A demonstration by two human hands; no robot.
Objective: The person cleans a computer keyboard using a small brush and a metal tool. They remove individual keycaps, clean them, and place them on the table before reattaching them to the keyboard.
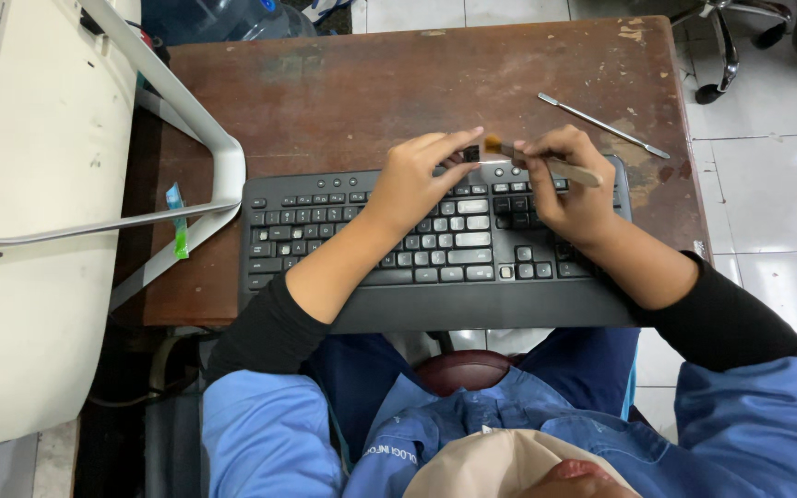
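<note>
Over the top edge of a black keyboard (435,235), seen from a head camera looking straight down, two bare hands meet. The left hand (417,180) is closed in a pinch around a small black keycap (470,153), thumb and fingertips holding it just above the keyboard's upper row. The right hand (569,180) is closed around a small brush (546,163) with a pale wooden handle; its orange-brown bristle tip touches, or nearly touches, the keycap.

The step in hand looks like brushing a loose key clean while it is held off the board. The next move, as a judgement, calls for a steady pinch on so small a piece and short, light strokes, so the keycap does not slip or flick away.

The keyboard lies on a worn reddish-brown wooden table (371,83), its near edge hanging over the table's front toward the person's lap. A thin metal prying tool (601,124) lies on the table to the right, apart from the hands. To the left stands a white frame (205,148) of a cream-coloured object, with a small green and blue item (178,221) beside it. A water jug (223,18) sits at the top, a chair base (726,41) on the tiled floor at upper right. Nothing blocks the hands.
</note>
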